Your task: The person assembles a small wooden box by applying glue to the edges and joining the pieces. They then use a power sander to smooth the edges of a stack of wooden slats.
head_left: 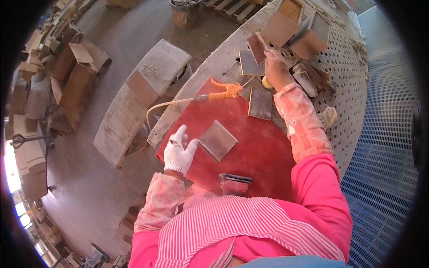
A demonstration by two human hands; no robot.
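My left hand [178,152], in a white glove, has its fingers apart and holds nothing. Its thumb is close to the corner of a square brown wooden panel [218,140], which lies on the red cloth [263,154]; contact is unclear. Farther off, my bare right hand [276,67] grips the edge of a tilted reddish-brown wooden panel [257,48]. Dark panels with pale edges [260,103] lie below it, and a small yellow item [267,83] shows by my wrist. An orange air blow gun [225,90] rests at the cloth's far edge. Close to my apron sits a hand sander [234,184].
Open wooden boxes [310,35] stand at the far right of the perforated bench [342,85], with wooden pieces [308,78] stacked nearer. A pale hose [167,105] runs left from the blow gun. Left of the bench are a dusty low bench [129,107] and cardboard boxes [76,80].
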